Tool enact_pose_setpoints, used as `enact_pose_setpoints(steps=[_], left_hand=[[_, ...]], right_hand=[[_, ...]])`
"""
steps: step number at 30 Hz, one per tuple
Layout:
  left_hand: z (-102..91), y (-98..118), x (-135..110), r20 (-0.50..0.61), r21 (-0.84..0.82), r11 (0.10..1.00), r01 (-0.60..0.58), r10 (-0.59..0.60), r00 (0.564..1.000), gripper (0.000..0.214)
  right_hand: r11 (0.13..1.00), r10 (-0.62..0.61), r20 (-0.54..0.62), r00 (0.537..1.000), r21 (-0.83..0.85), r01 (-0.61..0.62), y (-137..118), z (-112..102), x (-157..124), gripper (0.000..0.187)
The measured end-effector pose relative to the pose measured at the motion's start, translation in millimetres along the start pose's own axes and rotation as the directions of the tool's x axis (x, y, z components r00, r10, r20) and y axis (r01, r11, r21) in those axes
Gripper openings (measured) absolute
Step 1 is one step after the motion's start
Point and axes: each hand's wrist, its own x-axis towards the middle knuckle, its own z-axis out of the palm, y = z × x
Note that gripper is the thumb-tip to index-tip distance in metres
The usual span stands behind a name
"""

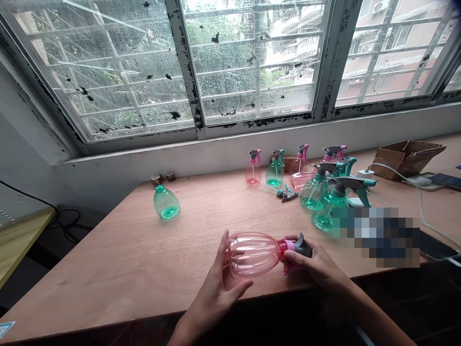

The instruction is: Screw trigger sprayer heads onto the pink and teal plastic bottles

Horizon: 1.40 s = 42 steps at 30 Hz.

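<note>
A pink transparent spray bottle [254, 253] lies sideways above the front edge of the wooden table [144, 259]. My left hand [219, 283] cups the bottle's base end, fingers wrapped around it. My right hand [313, 266] grips the grey and pink spray head [298, 247] at the bottle's neck. A green bottle without a spray head [166, 203] stands alone to the left.
Several pink and green spray bottles [317, 185] stand at the back right, with a loose spray head [287, 193] lying beside them. A cardboard box [406, 157], white cables [403, 180] and a phone [445, 180] are at the far right. A blurred patch covers something right of my hands.
</note>
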Motion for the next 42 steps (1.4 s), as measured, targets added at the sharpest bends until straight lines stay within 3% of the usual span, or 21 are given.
enact_pose_setpoints(steps=[3, 7, 12, 16, 20, 26, 33, 42], left_hand=[[0.5, 1, -1, -0.012, -0.020, 0.999, 0.034, -0.034, 0.999, 0.112], [0.3, -3, 0, -0.014, -0.032, 0.997, 0.069, -0.069, 0.997, 0.098], [1.4, -1, 0, -0.002, -0.034, 0.999, 0.015, -0.015, 1.000, 0.097], [2.0, 3, -2, -0.018, -0.056, 0.998, 0.040, -0.041, 0.999, 0.109], [0.3, -1, -2, -0.003, -0.075, 0.995, 0.061, -0.061, 0.998, 0.099], [0.6, -6, -1, 0.010, 0.011, 0.999, -0.035, 0.034, 0.999, 0.089], [0.6, -7, 0, -0.025, -0.034, 0.999, -0.013, 0.012, 1.000, 0.116], [1.7, -9, 3, -0.036, -0.014, 1.000, -0.019, 0.018, 0.999, 0.112]], right_hand=[[1.000, -0.006, 0.008, 1.000, -0.026, 0.006, 1, 0, 0, 0.041], [1.000, -0.004, 0.003, 1.000, -0.025, 0.004, 1, -1, 0, 0.041], [1.000, 0.006, 0.003, 1.000, 0.006, -0.006, 3, -1, 1, 0.041], [1.000, -0.001, 0.008, 1.000, -0.017, 0.001, 4, -2, 1, 0.040], [0.999, -0.009, 0.014, 1.000, -0.041, 0.009, 4, -2, 1, 0.039], [1.000, -0.015, 0.018, 1.000, -0.018, 0.016, 5, -3, 2, 0.040], [0.999, -0.012, 0.026, 1.000, -0.041, 0.013, 5, -3, 2, 0.040], [1.000, -0.001, 0.012, 1.000, -0.030, 0.001, 2, -1, 1, 0.041]])
